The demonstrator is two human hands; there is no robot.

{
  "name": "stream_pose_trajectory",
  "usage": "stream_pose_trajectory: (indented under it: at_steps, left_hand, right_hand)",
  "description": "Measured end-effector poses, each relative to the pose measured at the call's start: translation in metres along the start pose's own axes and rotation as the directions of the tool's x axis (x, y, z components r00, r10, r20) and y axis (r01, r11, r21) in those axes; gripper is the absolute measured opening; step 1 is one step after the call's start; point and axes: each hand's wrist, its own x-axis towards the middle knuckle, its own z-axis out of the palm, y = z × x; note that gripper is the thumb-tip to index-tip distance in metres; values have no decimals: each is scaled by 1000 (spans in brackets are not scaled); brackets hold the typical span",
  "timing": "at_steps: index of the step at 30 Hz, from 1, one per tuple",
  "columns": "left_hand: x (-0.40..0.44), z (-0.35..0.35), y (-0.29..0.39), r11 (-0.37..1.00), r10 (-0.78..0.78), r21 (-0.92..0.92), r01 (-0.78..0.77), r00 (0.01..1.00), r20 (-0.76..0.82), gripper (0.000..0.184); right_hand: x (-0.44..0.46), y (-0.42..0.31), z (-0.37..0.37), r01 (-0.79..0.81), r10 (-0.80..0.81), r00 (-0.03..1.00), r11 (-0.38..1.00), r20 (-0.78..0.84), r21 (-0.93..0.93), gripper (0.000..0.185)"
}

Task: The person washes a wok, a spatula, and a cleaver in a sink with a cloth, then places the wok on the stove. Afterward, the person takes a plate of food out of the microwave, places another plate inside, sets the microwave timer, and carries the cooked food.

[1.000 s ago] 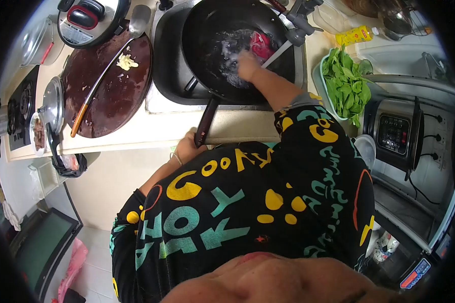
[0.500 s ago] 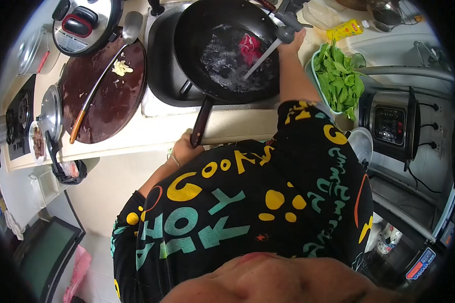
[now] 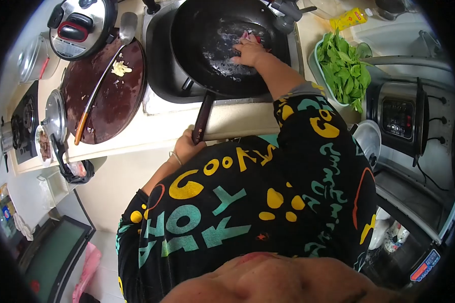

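At the front edge of the counter (image 3: 162, 123), the left hand (image 3: 187, 147) grasps the end of the dark handle (image 3: 203, 117) of a wok (image 3: 197, 48), which sits over the sink (image 3: 158, 65). Stiff and probably heavy, slick where wet, the wok seems best held by that handle. Farther in, the right hand (image 3: 251, 53) spreads its fingers against the inside, over a soft-looking red cloth (image 3: 246, 36); whether they clench it, I cannot tell. Half a second ago that hand was at the tap (image 3: 286, 24), water streaming; now no stream shows.
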Motion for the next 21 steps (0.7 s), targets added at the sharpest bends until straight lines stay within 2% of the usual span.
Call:
stream_pose_trajectory:
  at_steps: [1, 2, 4, 6, 7, 10, 11, 12, 14, 15, 17, 18, 20, 21]
  left_hand:
    - [1, -2, 2, 999, -35, 20, 35, 999, 24, 44]
    - [0, -2, 4, 999, -32, 23, 31, 999, 27, 44]
    - [-3, -3, 6, 999, 31, -43, -31, 999, 7, 46]
    - [-3, -3, 9, 999, 16, -33, -16, 1000, 7, 46]
    - [-3, -3, 10, 1000, -6, -25, 6, 1000, 3, 47]
    - [-4, -3, 12, 999, -26, -29, 26, 1000, 10, 47]
    - [-4, -2, 12, 999, -30, -24, 30, 999, 11, 47]
    - [-5, -1, 10, 999, -32, -4, 31, 999, -3, 48]
    - [-2, 2, 6, 999, -36, 16, 36, 999, -28, 49]
    - [0, 3, 1, 999, -33, 37, 34, 999, -35, 50]
    - [-2, 3, -1, 998, -34, 56, 36, 999, -39, 50]
    - [-2, 3, 0, 998, -51, 37, 52, 998, -23, 49]
    - [0, 2, 3, 998, -60, 14, 61, 998, -16, 49]
    - [-1, 2, 4, 999, -35, 10, 35, 999, -32, 49]
  right_hand:
    - [1, -7, -3, -32, 33, 969, 999, 243, -10, 56]
    - [-1, -15, 0, -38, 39, 970, 999, 242, -10, 56]
    - [-14, -31, 14, 99, -116, 960, 992, 256, 78, 57]
    - [-25, -44, 30, 170, -197, 977, 951, 83, 259, 57]
    - [-29, -54, 25, 178, -208, 977, 926, 55, 333, 56]
    - [-21, -56, 36, 260, -273, 962, 883, -23, 390, 57]
    - [-11, -47, 41, 230, -271, 960, 910, 75, 344, 59]
    - [-2, -36, 45, 236, -270, 958, 933, 93, 271, 56]
    - [9, -21, 31, 132, -149, 984, 977, 99, 168, 53]
    - [11, -17, 23, 137, -156, 983, 975, 97, 173, 53]
    - [8, -12, 4, -44, 55, 968, 998, 244, -50, 53]
    - [9, -6, 7, -41, 53, 969, 998, 241, -52, 53]
    - [17, 9, 15, -338, 337, 920, 941, 201, -32, 52]
    - [24, 15, 18, -330, 330, 924, 943, 194, -35, 52]
